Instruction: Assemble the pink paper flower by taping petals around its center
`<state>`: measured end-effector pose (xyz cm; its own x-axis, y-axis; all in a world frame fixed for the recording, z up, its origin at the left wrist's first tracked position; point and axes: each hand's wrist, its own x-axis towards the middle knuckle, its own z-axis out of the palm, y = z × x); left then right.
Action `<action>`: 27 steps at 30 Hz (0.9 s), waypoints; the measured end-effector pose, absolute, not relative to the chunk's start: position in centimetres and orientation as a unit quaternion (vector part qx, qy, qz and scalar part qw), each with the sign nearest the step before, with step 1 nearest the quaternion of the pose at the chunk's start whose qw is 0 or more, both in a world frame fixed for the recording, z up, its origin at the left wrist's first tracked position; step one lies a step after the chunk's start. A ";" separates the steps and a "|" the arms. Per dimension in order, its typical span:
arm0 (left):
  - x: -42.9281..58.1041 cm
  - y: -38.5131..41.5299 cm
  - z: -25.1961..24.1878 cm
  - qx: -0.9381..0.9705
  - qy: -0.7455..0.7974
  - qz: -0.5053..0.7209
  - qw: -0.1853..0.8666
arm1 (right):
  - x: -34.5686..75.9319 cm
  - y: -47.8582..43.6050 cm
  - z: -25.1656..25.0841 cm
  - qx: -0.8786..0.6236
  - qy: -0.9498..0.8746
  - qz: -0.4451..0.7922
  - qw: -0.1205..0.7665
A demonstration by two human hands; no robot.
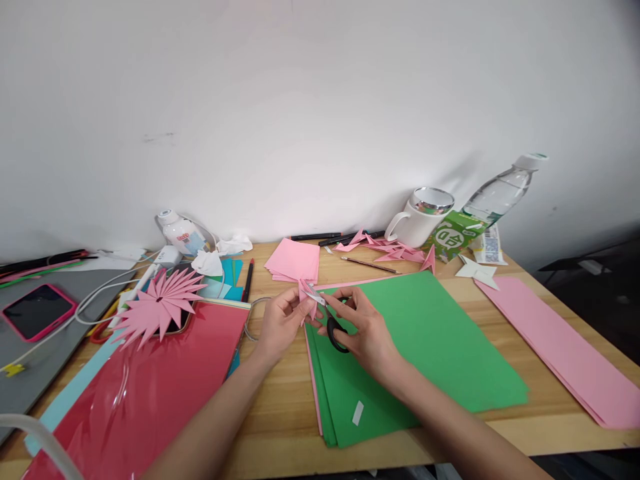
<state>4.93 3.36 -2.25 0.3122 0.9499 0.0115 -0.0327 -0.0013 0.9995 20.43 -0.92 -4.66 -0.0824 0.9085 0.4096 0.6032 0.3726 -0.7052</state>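
Observation:
Between the thumb and fingers of my left hand [283,323] is a small folded pink paper piece [305,291]. My right hand [369,333] holds black-handled scissors [337,335], their metal blades reaching to the pink piece. Both hands are close together over the left edge of a stack of green sheets [425,360]. Just beyond them lies a pile of pink paper squares [294,259]. Pink folded pieces [400,251] lie in a heap near the wall. A pink pointed paper pinwheel [159,301] rests on the left, on a red folder [160,380].
At the back right stand a white mug [419,220], a green box [455,235] and a tilted clear bottle [503,192]. Pink strips [560,347] lie at the right. A phone [39,311], cables and a small white bottle [183,233] are on the left.

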 end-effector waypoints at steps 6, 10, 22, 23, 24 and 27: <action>5.0 3.3 -2.2 0.554 0.412 0.423 0.586 | 20.5 -0.9 -4.7 -0.534 -0.709 0.187 0.420; 5.0 3.3 -2.2 0.560 0.409 0.423 0.583 | 20.6 -0.9 -4.9 -0.533 -0.706 0.194 0.424; 5.0 3.2 -2.1 0.554 0.407 0.425 0.590 | 20.8 -1.0 -5.0 -0.551 -0.714 0.156 0.402; 5.0 3.2 -2.1 0.555 0.406 0.424 0.589 | 20.8 -1.0 -5.0 -0.553 -0.714 0.155 0.400; 5.0 3.2 -2.1 0.555 0.406 0.424 0.589 | 20.8 -1.0 -4.9 -0.555 -0.714 0.154 0.398; 5.0 3.2 -2.1 0.556 0.408 0.426 0.586 | 20.7 -1.0 -4.8 -0.561 -0.712 0.149 0.394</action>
<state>5.03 3.23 -2.13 0.3049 0.9524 -0.0043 -0.0442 0.0187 0.9988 20.74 -1.05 -4.83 -0.0597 0.9170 0.3943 0.6818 0.3260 -0.6549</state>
